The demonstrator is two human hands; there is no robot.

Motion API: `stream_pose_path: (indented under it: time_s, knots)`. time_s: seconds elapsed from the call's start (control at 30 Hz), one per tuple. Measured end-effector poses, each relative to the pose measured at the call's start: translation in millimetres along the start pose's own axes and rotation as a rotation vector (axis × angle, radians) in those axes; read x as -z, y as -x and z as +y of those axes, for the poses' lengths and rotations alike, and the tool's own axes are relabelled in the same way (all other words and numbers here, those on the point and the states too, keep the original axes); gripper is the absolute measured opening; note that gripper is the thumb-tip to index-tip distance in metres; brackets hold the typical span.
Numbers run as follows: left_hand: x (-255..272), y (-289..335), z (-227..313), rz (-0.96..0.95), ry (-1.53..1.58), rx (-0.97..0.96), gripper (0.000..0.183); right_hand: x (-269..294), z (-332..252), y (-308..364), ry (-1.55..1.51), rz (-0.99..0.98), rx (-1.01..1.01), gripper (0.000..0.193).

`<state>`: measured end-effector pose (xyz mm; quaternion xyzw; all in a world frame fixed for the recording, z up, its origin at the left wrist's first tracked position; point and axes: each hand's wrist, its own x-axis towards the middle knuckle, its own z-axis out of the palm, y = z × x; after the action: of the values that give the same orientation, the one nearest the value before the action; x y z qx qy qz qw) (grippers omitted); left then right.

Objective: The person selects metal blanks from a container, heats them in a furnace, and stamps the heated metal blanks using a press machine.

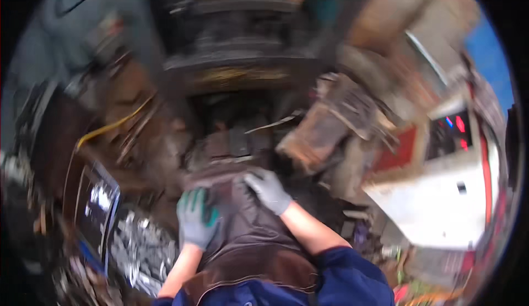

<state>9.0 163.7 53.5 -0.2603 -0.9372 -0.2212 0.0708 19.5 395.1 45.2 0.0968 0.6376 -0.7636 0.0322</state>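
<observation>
My left hand [197, 218], in a grey work glove with green on the fingers, rests on the left side of the dark apron [239, 226] over my lap. Its fingers are stretched out and hold nothing. On the apron's right side lies my right hand [268, 191], also gloved in grey. Its fingers reach forward, slightly bent, and nothing shows in them. Brown cloth or leather [256, 270] covers my waist. The picture is smeared by motion, so finer detail is lost.
Ahead stands a dark machine or frame [237, 63] with a low opening. A rusty block [317, 132] lies right of it. A white cabinet with red lights [441, 207] stands at the right. Left are a container of grey metal pieces [140, 253] and a yellow bent rod [113, 125].
</observation>
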Motion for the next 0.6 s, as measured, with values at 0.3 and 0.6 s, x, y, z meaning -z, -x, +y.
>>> stream_pose_path:
  time_s: [0.3, 0.6]
  knots:
    - [4, 30, 7, 0.098, -0.033, 0.098, 0.052, 20, -93, -68, -0.226, 0.156, 0.082, 0.021]
    - [-4, 12, -5, 0.081, 0.032, 0.046, 0.053, 38, -154, -134, -0.154, 0.159, 0.320, 0.027]
